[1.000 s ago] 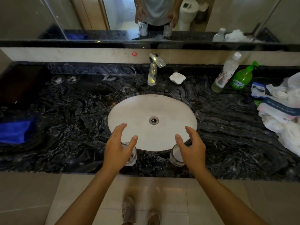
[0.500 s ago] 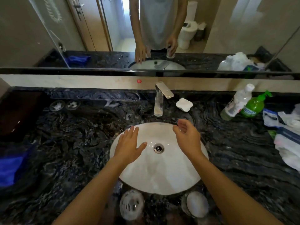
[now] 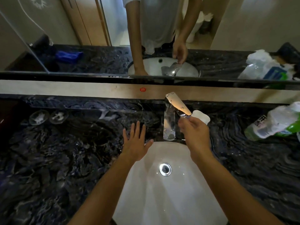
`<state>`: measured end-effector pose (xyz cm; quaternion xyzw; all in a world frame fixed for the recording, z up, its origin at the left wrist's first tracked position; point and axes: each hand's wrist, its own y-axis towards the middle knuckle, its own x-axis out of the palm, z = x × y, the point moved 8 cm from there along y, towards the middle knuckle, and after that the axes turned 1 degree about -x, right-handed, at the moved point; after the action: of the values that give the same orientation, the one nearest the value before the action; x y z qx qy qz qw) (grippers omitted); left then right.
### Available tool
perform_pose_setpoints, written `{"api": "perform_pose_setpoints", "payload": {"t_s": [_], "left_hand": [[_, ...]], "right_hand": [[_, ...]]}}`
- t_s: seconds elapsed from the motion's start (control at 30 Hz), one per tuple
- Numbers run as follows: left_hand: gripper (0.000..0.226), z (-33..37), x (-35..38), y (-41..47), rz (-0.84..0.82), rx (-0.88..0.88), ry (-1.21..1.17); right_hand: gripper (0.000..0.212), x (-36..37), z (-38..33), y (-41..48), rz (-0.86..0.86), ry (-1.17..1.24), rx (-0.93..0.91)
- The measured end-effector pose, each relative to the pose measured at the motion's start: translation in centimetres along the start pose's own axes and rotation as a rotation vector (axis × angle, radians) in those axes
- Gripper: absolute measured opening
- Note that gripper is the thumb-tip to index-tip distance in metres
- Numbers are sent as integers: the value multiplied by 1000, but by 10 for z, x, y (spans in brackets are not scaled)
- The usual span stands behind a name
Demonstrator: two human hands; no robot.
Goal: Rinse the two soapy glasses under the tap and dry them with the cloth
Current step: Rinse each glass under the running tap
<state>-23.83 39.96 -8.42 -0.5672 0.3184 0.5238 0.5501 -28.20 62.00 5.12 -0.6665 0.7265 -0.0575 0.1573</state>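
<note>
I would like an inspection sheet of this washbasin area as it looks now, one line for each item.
Surface: dark veined stone counter around a white oval basin; no water seen running.
Job's things: chrome lever tap; glasses out of view; folded blue cloth visible only in the mirror.
Clutter: white soap dish, clear plastic bottle, green bottle, two small glass dishes.
Grippers: right hand at the tap lever; left hand open, flat at the basin's rim.
Cables: nothing seen.
Surroundings: wall mirror, red dot on the ledge below it.
</note>
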Motion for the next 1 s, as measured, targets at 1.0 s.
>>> {"api": "perform_pose_setpoints", "payload": {"t_s": [1.0], "left_hand": [[80,8,0,-19,-33,4,30]], "right_hand": [[35,-11,-35,-22,-129,-298,-304]]}}
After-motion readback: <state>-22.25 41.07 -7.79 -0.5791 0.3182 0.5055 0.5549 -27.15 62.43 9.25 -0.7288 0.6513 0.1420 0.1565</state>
